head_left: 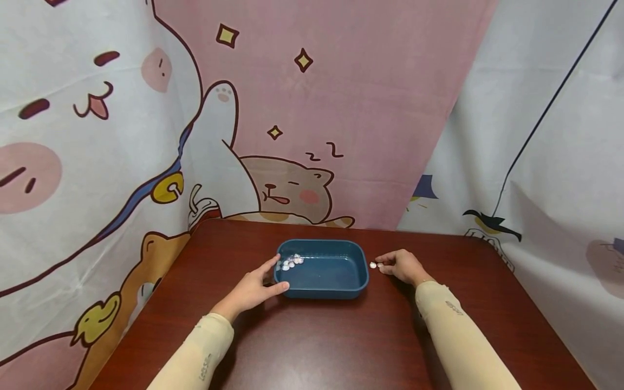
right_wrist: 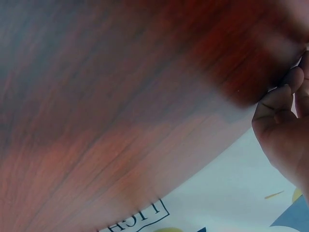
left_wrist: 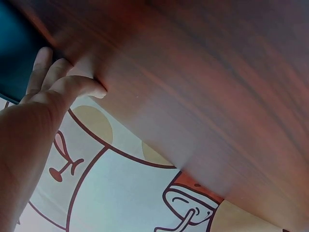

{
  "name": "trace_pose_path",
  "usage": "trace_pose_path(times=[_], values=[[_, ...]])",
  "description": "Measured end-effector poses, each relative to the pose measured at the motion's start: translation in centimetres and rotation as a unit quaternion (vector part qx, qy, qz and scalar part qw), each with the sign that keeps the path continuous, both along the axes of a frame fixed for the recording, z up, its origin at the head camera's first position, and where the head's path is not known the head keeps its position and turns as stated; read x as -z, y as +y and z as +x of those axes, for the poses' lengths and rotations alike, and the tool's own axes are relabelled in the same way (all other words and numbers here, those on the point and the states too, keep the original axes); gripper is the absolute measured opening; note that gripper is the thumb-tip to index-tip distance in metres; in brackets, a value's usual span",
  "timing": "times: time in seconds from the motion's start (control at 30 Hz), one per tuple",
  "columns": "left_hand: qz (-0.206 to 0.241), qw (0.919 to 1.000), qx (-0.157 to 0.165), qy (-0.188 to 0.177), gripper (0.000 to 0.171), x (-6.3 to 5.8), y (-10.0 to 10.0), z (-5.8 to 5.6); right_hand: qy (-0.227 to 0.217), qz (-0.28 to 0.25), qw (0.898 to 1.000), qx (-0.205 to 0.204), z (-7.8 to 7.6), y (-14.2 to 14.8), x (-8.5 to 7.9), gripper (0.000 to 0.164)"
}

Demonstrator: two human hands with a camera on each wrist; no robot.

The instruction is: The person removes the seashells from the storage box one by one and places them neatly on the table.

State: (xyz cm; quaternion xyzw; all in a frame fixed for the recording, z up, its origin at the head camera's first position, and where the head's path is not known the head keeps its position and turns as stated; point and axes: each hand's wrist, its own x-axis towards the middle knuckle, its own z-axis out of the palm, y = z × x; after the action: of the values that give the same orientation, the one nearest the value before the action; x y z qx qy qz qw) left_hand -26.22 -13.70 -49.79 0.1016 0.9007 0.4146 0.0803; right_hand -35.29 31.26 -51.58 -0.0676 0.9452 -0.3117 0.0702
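Note:
A blue rectangular plastic basin [head_left: 319,294] stands on the table, with several small white round pieces [head_left: 291,262] gathered at its left end. My left hand [head_left: 251,291] holds that end, thumb over the front left corner and fingers along the left side. In the left wrist view the hand [left_wrist: 53,87] lies beside the basin [left_wrist: 14,58], some fingertips near the tabletop. To the right of the basin, my right hand [head_left: 401,266] pinches a white piece [head_left: 380,265] low at the tabletop. Another white piece [head_left: 372,265] lies just left of it. In the right wrist view, the right hand's fingers [right_wrist: 275,104] are curled and hide the piece.
The dark red-brown wooden table [head_left: 322,341] has glossy reflections. Behind it and at both sides hangs a cartoon-printed cloth [head_left: 370,108], close to the table's back edge.

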Motion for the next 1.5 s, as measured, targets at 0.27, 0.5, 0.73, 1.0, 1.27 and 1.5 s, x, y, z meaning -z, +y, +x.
trace_pose_path(times=[0.27, 0.5, 0.73, 1.0, 1.27, 1.5], values=[[0.000, 1.0000, 0.001, 0.004, 0.092, 0.0, -0.1, 0.0, 0.008, 0.001, 1.000, -0.010, 0.1, 0.0, -0.1, 0.033], [-0.002, 1.0000, 0.001, 0.003, 0.092, 0.1, -0.1, -0.1, 0.001, -0.010, 1.000, -0.019, -0.3, 0.3, -1.2, 0.051], [-0.004, 1.0000, -0.002, 0.002, 0.093, 0.1, -0.5, -0.1, 0.085, -0.099, 0.991, 0.006, -1.1, -4.5, -5.9, 0.056], [0.003, 1.0000, 0.002, -0.001, 0.092, 0.2, 0.0, -0.2, 0.077, -0.079, 0.978, -0.176, 1.0, -17.0, -5.9, 0.050], [0.010, 0.9996, 0.023, 0.010, 0.093, 0.2, 0.3, -0.5, 0.044, 0.010, 0.980, -0.195, 1.7, -21.6, -1.7, 0.067], [-0.001, 0.9998, 0.015, 0.012, 0.092, 0.2, -0.5, -0.3, 0.033, 0.042, 0.979, -0.196, 1.3, -23.0, -1.2, 0.065]])
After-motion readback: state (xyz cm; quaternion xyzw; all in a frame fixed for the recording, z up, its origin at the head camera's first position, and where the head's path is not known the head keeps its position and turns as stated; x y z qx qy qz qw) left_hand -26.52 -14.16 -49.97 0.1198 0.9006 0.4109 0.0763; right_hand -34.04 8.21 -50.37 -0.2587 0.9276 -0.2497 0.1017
